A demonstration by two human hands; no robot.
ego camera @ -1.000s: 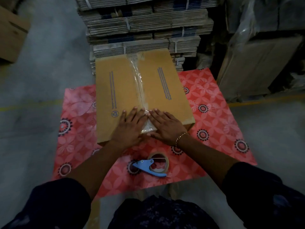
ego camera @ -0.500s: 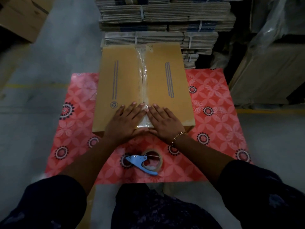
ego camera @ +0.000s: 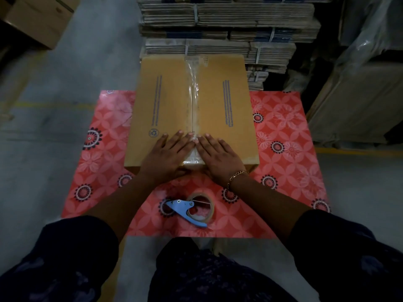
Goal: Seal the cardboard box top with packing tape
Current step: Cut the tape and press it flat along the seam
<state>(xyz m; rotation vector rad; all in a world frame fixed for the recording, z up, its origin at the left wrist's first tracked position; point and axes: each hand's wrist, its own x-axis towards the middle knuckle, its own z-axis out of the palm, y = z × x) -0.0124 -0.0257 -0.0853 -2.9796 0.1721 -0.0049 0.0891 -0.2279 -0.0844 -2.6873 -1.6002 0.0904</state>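
A closed brown cardboard box (ego camera: 220,110) lies on a red flowered mat (ego camera: 283,136). A strip of clear packing tape (ego camera: 192,88) runs along its centre seam from the far edge to the near edge. My left hand (ego camera: 168,155) and my right hand (ego camera: 218,155) lie flat, palms down, on the near end of the box, one on each side of the tape, fingertips almost touching over the seam. Neither hand holds anything. The tape roll in its blue dispenser (ego camera: 192,209) rests on the mat just in front of the box, between my forearms.
Bundles of flattened cartons (ego camera: 229,25) are stacked right behind the box. Plastic-wrapped cardboard (ego camera: 357,99) leans at the right. An assembled carton (ego camera: 37,16) sits at the far left on the grey concrete floor (ego camera: 54,105). A yellow floor line runs past the mat.
The view has swung so the box sits squarer and more central. Both hands stay flat on the near end of the taped seam. The dispenser has not moved.
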